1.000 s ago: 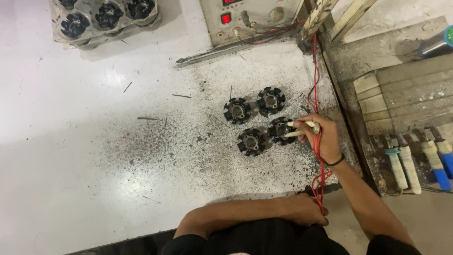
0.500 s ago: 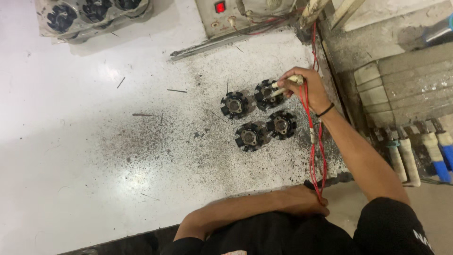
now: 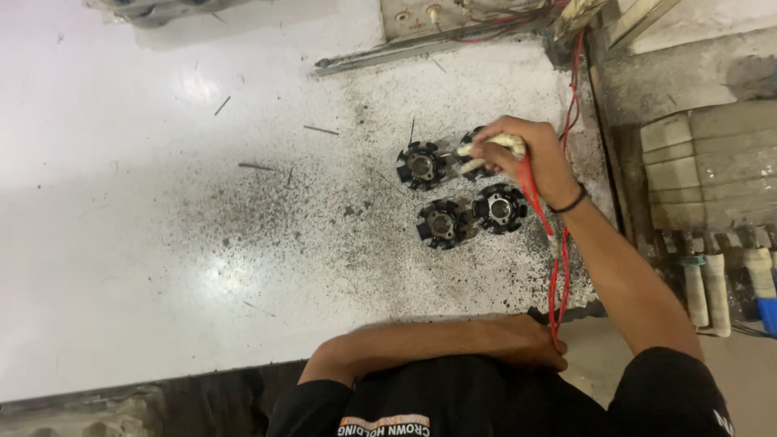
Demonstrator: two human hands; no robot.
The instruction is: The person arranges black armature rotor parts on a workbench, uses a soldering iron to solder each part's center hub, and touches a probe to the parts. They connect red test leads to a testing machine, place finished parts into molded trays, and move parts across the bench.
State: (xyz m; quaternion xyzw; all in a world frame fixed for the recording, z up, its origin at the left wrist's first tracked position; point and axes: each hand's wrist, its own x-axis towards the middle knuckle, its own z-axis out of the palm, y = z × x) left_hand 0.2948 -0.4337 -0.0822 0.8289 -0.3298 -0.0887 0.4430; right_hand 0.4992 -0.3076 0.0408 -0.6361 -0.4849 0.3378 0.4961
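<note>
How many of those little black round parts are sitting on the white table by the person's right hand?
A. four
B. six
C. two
A: four black round parts lie in a two-by-two cluster on the table, the far right one partly hidden under the right hand, which holds pale probes with red wires.

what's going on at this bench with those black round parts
A person leans over a speckled white table. The right hand holds pale probes on red wires against the far right one of four black round parts, which sit in a square cluster. The left hand rests at the table's near edge, touching the wires. A metal box sits at the far edge.
</note>
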